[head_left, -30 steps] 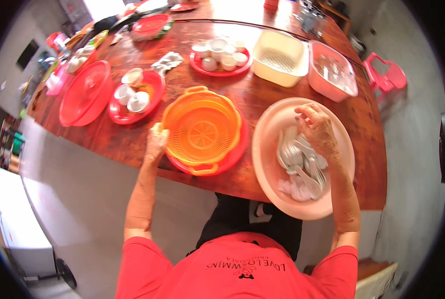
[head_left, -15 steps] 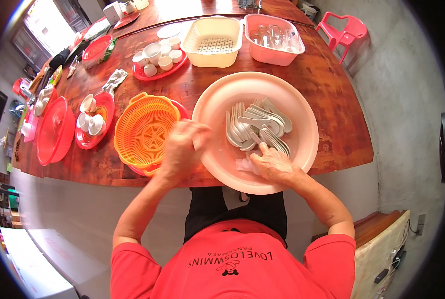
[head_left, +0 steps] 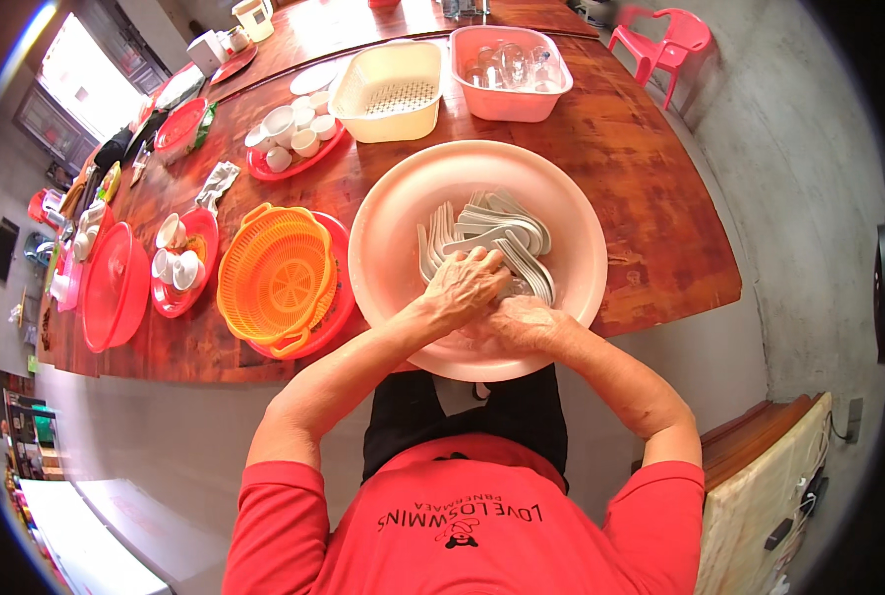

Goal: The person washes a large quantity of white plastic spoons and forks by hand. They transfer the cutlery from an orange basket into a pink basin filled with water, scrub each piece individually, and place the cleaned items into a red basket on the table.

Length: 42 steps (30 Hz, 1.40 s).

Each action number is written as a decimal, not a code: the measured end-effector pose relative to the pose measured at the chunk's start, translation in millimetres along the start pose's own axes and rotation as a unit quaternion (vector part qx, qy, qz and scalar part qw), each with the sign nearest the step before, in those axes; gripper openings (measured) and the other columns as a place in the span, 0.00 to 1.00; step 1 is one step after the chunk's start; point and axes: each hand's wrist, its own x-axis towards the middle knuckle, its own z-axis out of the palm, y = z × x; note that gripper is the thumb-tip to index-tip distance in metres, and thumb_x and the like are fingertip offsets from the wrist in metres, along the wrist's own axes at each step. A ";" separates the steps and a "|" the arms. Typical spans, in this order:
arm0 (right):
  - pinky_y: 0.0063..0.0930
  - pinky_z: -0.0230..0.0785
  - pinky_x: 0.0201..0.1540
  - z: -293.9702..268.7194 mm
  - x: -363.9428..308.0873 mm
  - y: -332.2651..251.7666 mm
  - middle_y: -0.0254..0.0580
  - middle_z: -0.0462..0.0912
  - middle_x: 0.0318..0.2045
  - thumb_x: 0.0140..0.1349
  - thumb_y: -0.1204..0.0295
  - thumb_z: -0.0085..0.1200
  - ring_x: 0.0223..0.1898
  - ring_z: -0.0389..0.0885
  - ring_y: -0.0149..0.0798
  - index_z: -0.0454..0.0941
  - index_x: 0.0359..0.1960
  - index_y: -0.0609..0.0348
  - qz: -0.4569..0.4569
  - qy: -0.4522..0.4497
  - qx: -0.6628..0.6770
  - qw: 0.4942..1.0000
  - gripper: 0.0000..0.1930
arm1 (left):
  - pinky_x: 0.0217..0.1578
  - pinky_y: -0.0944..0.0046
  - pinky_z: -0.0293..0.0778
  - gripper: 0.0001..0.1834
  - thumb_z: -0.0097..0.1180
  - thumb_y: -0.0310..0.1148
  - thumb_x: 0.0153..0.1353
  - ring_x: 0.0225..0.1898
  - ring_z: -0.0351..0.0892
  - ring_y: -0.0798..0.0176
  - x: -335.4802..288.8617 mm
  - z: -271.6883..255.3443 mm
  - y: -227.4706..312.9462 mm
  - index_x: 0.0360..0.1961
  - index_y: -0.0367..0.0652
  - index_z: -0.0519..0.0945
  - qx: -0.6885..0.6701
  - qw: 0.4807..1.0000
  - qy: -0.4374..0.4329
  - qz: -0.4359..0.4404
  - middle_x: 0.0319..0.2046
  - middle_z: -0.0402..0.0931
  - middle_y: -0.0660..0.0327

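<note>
A wide pale-pink basin [head_left: 576, 218] stands at the table's near edge, holding several white soup spoons [head_left: 507, 226] in nested stacks. Both hands meet low inside it, in front of the spoons. My left hand [head_left: 465, 283] is closed, with its fingers bent down beside the spoon handles; what they grip is hidden. Under and beside it, my right hand [head_left: 524, 322] is curled, its fingertips covered by the left. What it holds cannot be made out.
An orange colander [head_left: 286, 273] rests on a red tray [head_left: 339, 293] left of the basin. Beyond are cups [head_left: 281, 123] on a red plate, a cream basket [head_left: 388, 94] and a pink tub [head_left: 510, 99] of glasses. Further left are bowls [head_left: 186, 270] and a red basin [head_left: 115, 288].
My left hand has come from beside the colander into the basin, over my right hand. The whitish cloth that lay by my right hand is now out of sight. The view has shifted slightly.
</note>
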 end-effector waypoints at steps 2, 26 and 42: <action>0.39 0.73 0.38 -6.7 -10.0 1.3 0.49 0.81 0.30 0.53 0.69 0.46 0.36 0.80 0.51 0.80 0.30 0.59 0.059 0.047 -0.042 0.996 0.11 | 0.38 0.56 0.69 0.10 0.52 0.33 0.49 0.39 0.73 0.60 3.1 5.2 3.6 0.34 0.47 0.71 0.031 0.999 0.021 -0.011 0.31 0.70 0.60; 0.34 0.69 0.37 -8.3 9.6 -21.0 0.48 0.77 0.28 0.49 0.82 0.51 0.33 0.77 0.46 0.77 0.30 0.65 0.015 0.441 0.321 0.838 0.06 | 0.07 0.69 0.48 0.29 0.31 0.62 0.61 0.06 0.52 0.70 -13.2 -19.8 25.2 0.20 0.49 0.66 -0.787 0.380 0.038 -0.484 0.08 0.57 0.67; 0.40 0.68 0.36 -38.0 41.9 -20.4 0.50 0.74 0.28 0.51 0.77 0.48 0.32 0.74 0.51 0.76 0.28 0.62 0.013 0.480 0.200 0.854 0.05 | 0.08 0.69 0.44 0.32 0.29 0.65 0.61 0.06 0.48 0.71 -20.3 -22.3 12.2 0.28 0.48 0.72 -0.787 0.394 0.096 -0.465 0.08 0.56 0.68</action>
